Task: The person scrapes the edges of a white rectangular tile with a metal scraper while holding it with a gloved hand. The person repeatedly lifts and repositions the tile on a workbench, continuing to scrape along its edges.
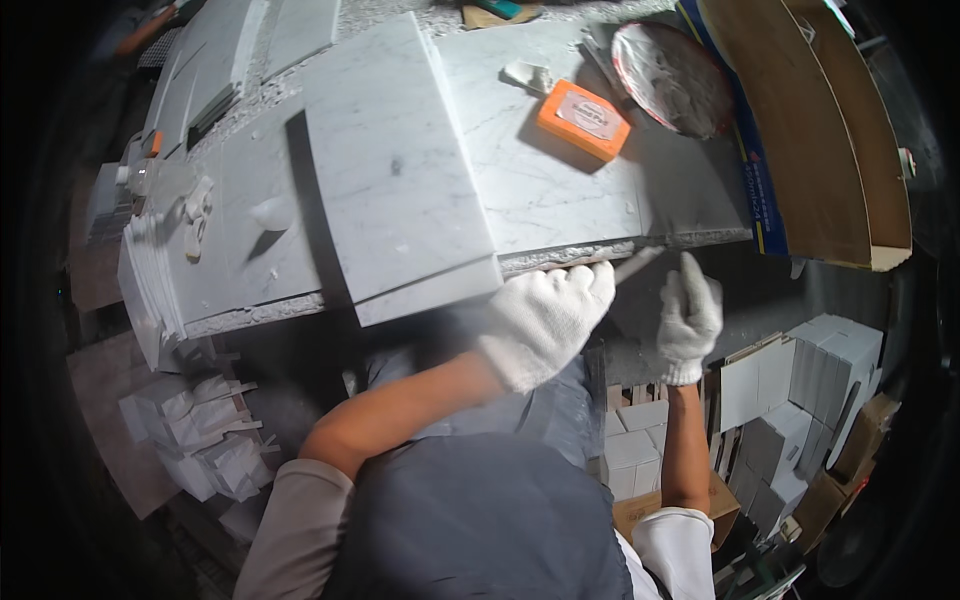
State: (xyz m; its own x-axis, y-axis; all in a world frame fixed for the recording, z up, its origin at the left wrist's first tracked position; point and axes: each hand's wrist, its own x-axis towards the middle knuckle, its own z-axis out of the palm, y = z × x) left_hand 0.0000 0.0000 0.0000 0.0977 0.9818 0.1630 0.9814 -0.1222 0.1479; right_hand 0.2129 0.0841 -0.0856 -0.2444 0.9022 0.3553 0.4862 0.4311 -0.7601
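My left hand [550,325], in a white knitted glove, was curled shut with the fingers together, gripping a narrow strip [637,264] at the front edge of the bench [555,215]. The strip looked thin, straight and pale grey; its free end slanted up and right past the fingertips, slightly blurred, and the glove hid the rest. My right hand [690,312], gloved too, stood near that end with fingers bent and pressed together; I could not tell whether they pinched anything. Just left of my left glove, a white marble slab [395,165] with faint grey veins and one darker spot jutted past the bench edge. Farther back I saw an orange block [585,120] with a pale label, near a red-rimmed dish [616,60] coated whitish inside.
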